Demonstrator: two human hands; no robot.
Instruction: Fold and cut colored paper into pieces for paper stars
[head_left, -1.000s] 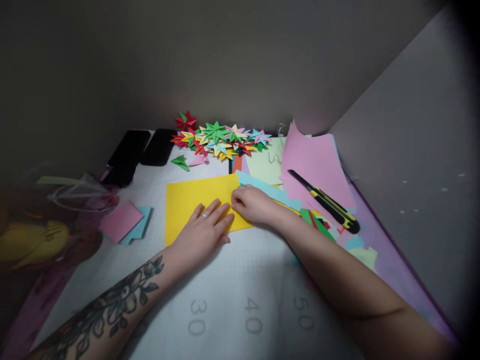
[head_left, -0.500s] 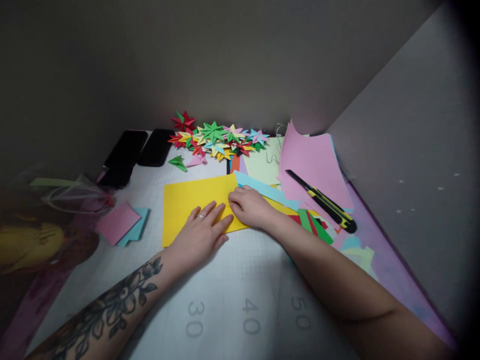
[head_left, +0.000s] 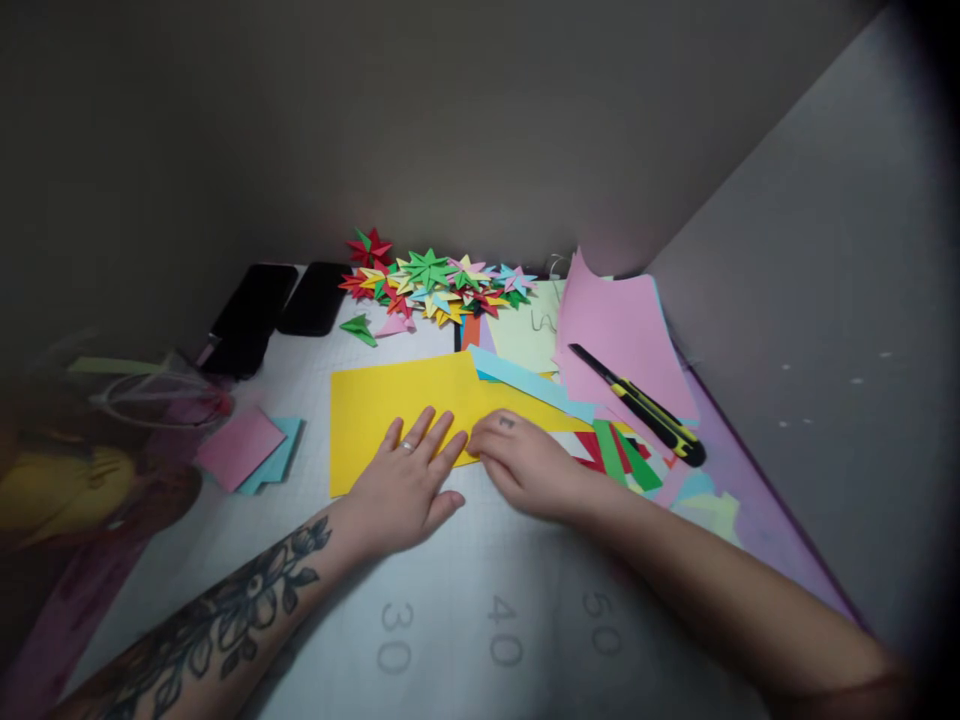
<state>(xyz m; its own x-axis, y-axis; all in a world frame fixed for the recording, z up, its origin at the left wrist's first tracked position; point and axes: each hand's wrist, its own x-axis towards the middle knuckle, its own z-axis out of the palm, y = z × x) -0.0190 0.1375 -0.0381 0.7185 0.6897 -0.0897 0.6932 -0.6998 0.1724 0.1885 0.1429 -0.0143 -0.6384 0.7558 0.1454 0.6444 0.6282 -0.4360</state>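
Note:
A sheet of yellow paper [head_left: 390,385] lies on the white gridded mat, with a line like a fold or edge near its right part. My left hand [head_left: 405,480] rests flat on its lower portion, fingers spread, a ring on one finger. At the lower edge of the sheet, right of my left fingertips, my right hand [head_left: 525,460] is closed, its bent fingers pressed together against the yellow paper. The exact grip of those fingertips is hidden. Just beyond the right hand runs a light blue paper strip [head_left: 532,382].
Folded paper stars [head_left: 427,270] are piled at the back. A utility knife [head_left: 645,405] lies over pink sheets [head_left: 615,330], near colored paper scraps [head_left: 630,460]. On the left are dark phones [head_left: 315,298], small pink squares [head_left: 241,447] and blue ones [head_left: 281,455]. Walls enclose the back and right.
My right hand has slid down toward me along the yellow paper to its lower edge. My left hand stays spread on the sheet, its thumb now off the paper.

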